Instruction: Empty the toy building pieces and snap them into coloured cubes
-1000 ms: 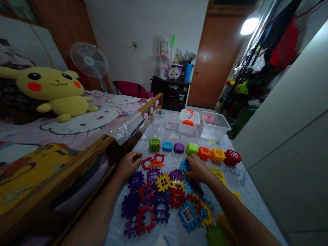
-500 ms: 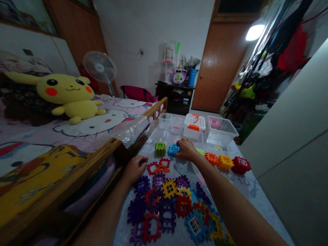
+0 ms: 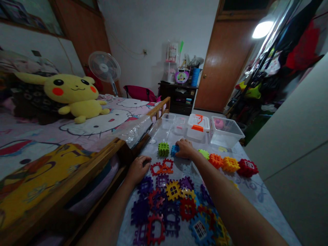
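Note:
My right hand [image 3: 185,149] is closed around a blue block [image 3: 175,150] of interlocking toothed panels, and its fingers cover much of it. Just left of that stands a green block [image 3: 163,149], with a narrow gap between them. My left hand [image 3: 139,168] rests at the table's left edge, thumb and fingers apart, holding nothing. Beside it lie joined red panels [image 3: 162,167]. Loose toothed panels, among them a yellow one [image 3: 173,190], a dark purple one [image 3: 140,211] and a blue one [image 3: 201,230], are spread nearer to me, between my forearms.
A row of blocks, light green [image 3: 204,153], orange [image 3: 216,160], yellow [image 3: 231,164] and dark red [image 3: 247,167], stands right of my right forearm. Behind are a clear open bin [image 3: 225,136] and a lidded box [image 3: 197,127]. A wooden bed rail [image 3: 102,157] borders the left side.
My right hand has shifted slightly left with the blue block, closer to the green block, and covers more of it. My left hand stays in place. The view has turned slightly left.

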A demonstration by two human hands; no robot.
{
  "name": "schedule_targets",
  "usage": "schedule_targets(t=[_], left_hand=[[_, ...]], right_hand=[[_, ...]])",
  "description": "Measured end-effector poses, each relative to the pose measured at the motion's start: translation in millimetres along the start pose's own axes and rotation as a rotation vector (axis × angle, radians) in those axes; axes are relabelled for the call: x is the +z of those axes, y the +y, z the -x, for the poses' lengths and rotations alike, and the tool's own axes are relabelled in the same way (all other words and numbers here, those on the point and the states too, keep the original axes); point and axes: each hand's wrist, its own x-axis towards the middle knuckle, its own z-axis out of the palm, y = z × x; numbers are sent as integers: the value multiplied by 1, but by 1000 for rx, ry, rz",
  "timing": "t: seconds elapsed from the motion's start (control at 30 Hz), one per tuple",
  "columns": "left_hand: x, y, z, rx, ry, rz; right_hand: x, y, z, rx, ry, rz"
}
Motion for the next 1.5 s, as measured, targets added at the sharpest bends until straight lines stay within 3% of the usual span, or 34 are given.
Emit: schedule_targets(t=[0.2, 0.37, 0.53, 0.67, 0.93, 1.07, 1.17, 1.3, 1.5], left_hand=[[0, -2, 0, 3, 1, -9], [1, -4, -1, 5, -7, -23], [3, -9, -3, 22, -9, -32], [4, -11, -4, 22, -9, -19], [5, -13, -2, 1, 2, -33], [6, -15, -3, 5, -7, -40], [6, -14, -3, 2, -6, -41], [4, -11, -3, -2, -8, -35], [5, -11, -1, 20, 1, -27]], right_hand=[[-22, 5, 24, 5, 72, -61], [-44, 27, 87, -40, 125, -144], [-27, 46, 167, -33, -2, -290], [-4, 41, 206, -18, -91, -363], [15, 29, 200, -20, -6, -355], [26, 30, 194, 61, 131, -234], [31, 26, 192, -15, 201, -228], [30, 12, 190, -158, 176, -306], [29, 0, 186, -115, 99, -270]])
